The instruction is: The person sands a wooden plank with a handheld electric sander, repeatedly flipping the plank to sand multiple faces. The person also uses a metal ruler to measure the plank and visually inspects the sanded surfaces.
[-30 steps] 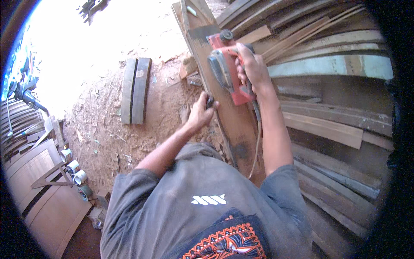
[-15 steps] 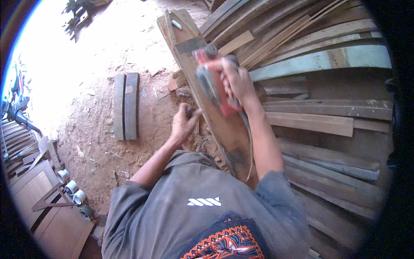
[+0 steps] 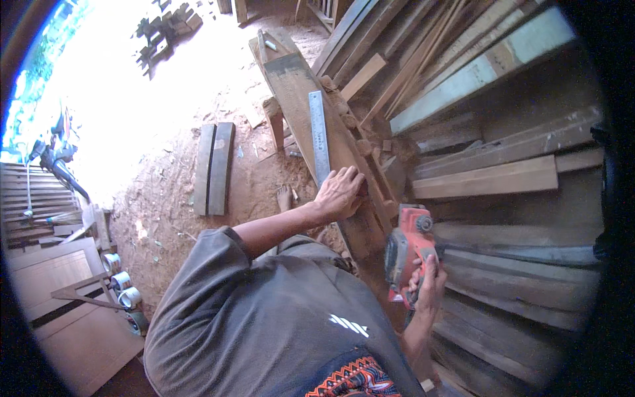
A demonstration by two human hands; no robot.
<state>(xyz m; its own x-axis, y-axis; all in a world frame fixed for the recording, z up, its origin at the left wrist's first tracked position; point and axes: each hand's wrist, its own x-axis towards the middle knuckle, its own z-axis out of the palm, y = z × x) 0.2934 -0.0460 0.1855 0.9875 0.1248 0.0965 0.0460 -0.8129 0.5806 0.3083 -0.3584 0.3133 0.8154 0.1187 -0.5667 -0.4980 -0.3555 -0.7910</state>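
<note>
- The left hand point(image 3: 339, 192) lies flat, fingers spread, on the plank point(image 3: 301, 86), holding nothing; its fingertips reach the plank's right edge.
- The right hand point(image 3: 426, 286) is closed around the handle of the red planer point(image 3: 408, 248), which sits off the plank, just beside its near right edge and low against the stacked boards point(image 3: 503, 178).
- The plank runs long and narrow from near the person's waist up toward the top of the view, raised above the dirt floor point(image 3: 172, 198).
- A steel ruler point(image 3: 319, 135) lies lengthwise on the plank, its near end just beyond the left hand's knuckles; the ruler stays inside both plank edges.
- Right of the plank the stacked boards crowd close, with small wood blocks point(image 3: 344, 116) along that edge, leaving little room on that side.
- Left of the plank the dirt floor is open; 2 short boards point(image 3: 213, 169) lie side by side there, well apart from the plank.
- A bare foot point(image 3: 284, 197) stands on the dirt just left of the plank, below the left forearm.
- At far left, cans point(image 3: 122, 291) and wooden panels point(image 3: 59, 317) sit well away from both hands.
</note>
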